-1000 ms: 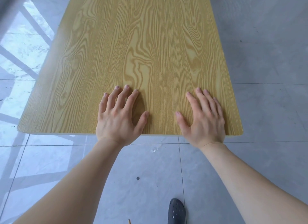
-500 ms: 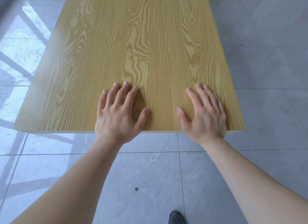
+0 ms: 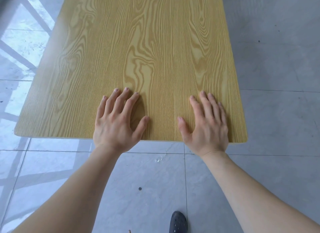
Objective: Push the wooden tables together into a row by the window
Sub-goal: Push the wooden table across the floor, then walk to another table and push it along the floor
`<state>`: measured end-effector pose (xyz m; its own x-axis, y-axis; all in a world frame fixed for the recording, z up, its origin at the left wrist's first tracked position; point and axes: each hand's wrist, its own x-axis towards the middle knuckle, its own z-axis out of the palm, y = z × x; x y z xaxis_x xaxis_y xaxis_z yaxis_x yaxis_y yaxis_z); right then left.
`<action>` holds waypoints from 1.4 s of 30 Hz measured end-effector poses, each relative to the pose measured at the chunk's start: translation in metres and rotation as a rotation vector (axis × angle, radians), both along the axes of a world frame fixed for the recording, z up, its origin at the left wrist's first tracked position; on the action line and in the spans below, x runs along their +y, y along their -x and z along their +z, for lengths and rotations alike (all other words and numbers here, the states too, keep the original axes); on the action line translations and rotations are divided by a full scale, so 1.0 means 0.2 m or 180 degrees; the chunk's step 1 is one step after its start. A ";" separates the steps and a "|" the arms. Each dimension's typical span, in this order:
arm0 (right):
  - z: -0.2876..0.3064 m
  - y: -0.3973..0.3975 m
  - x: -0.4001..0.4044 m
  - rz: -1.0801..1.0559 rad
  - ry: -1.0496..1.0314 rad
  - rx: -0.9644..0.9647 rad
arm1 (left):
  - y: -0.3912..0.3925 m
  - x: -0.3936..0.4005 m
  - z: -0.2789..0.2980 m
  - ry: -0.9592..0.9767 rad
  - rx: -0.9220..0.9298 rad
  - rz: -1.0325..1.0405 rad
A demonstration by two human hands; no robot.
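A wooden table (image 3: 142, 50) with a yellow oak-grain top fills the upper middle of the head view and stretches away from me. My left hand (image 3: 116, 123) lies flat on the top near its front edge, fingers spread. My right hand (image 3: 207, 127) lies flat near the front right corner, palm down, heel over the edge. Neither hand holds anything. The table's legs and far end are hidden. No other table or window frame shows.
Grey glossy floor tiles (image 3: 277, 111) surround the table. Bright window light with bar shadows falls on the floor at the left (image 3: 20, 38). My dark perforated shoe (image 3: 178, 222) is at the bottom, near a small dark spot (image 3: 140, 188).
The table and both hands have moved forward over the floor tiles. My shoe slid back out of view, then stepped forward again. Both palms stay flat on the top.
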<state>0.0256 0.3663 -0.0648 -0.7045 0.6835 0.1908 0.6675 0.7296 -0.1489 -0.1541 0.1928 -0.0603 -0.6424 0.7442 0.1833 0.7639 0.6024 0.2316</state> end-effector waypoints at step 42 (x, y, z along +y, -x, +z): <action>1.17 -0.80 1.54 -0.0085 0.1605 -0.1154 | -0.65 1.76 1.12 0.1356 -0.0845 -0.0796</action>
